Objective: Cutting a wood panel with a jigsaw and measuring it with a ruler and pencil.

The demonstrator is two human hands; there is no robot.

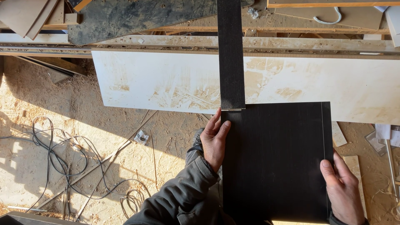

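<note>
The dark panel [275, 162] lies near, overlapping the white tabletop [166, 79], gripped at both side edges: left hand [214, 141] closed on the left edge, right hand [343, 189] on the right. It seems mid-alignment with the narrow dark strip [231, 54] beyond; squaring their edges looks the next need.

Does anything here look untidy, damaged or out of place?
Yes. Sawdust covers the floor and smears the white board. Loose cables lie tangled on the floor. The dark panel, held by the left hand and right hand, looks undamaged.
</note>
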